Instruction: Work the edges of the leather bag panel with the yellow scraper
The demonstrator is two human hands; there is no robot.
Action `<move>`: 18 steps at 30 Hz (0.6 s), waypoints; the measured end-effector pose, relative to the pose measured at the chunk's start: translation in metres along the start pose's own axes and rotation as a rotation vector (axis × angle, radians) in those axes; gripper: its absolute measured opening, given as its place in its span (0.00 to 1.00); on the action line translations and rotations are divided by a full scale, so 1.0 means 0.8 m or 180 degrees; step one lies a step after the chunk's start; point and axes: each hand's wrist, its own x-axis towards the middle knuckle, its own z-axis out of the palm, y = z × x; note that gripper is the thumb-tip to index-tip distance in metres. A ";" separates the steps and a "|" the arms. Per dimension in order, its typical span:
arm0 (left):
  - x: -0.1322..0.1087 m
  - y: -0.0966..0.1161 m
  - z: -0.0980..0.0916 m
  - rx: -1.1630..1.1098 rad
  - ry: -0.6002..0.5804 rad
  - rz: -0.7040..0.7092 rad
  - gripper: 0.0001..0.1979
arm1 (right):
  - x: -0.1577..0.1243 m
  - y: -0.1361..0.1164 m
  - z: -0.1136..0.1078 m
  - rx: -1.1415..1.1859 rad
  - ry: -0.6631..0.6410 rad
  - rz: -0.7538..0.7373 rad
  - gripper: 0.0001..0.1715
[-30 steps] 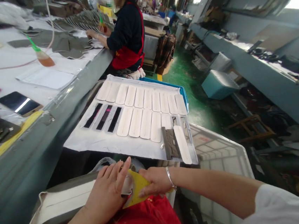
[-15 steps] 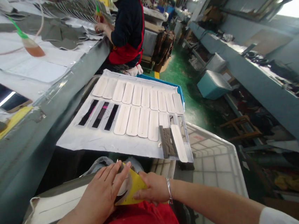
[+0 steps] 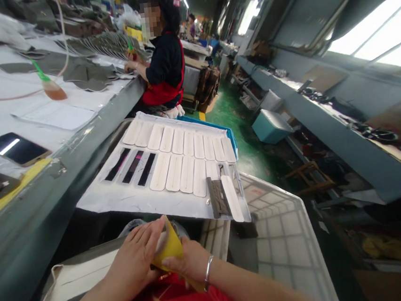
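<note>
My left hand [image 3: 142, 245] lies with its fingers stretched out and close together, over the near side of a curved yellow sheet [image 3: 172, 242]. My right hand [image 3: 192, 264] grips the sheet's right side, thumb in front. A pale surface shows inside the curve; what it is stays partly hidden. Beneath my left forearm lies a dark grey-green piece with a long cream strip [image 3: 83, 277]. Beyond my hands, a white-covered board [image 3: 120, 201] bears two rows of cream oval-ended strips [image 3: 174, 172]. A grey pocket-like piece [image 3: 219, 198] lies at its right corner, beside a loose strip [image 3: 232, 198].
To the left, a long table [image 3: 88, 133] carries a phone [image 3: 16, 148], a green-tipped glue bottle [image 3: 52, 89] and grey pieces [image 3: 90, 73]. A co-worker [image 3: 165, 64] sits ahead. A white crate [image 3: 282, 228] stands to the right; a bench [image 3: 347, 131] runs along the wall.
The view has tilted up a little. The yellow sheet has become more upright and curved between my hands, and my right hand has moved closer to my left.
</note>
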 end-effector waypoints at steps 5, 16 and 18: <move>-0.008 0.009 -0.003 0.0305 -0.0276 -0.0281 0.43 | -0.057 0.045 -0.035 0.0544 -0.0207 -0.0078 0.22; -0.014 0.015 -0.008 0.0276 -0.0513 -0.0282 0.55 | -0.053 0.034 -0.043 -0.0152 -0.0277 0.0039 0.19; -0.012 0.018 -0.005 0.0269 -0.0447 -0.0268 0.56 | -0.042 0.026 -0.044 -0.0235 -0.0383 0.0028 0.19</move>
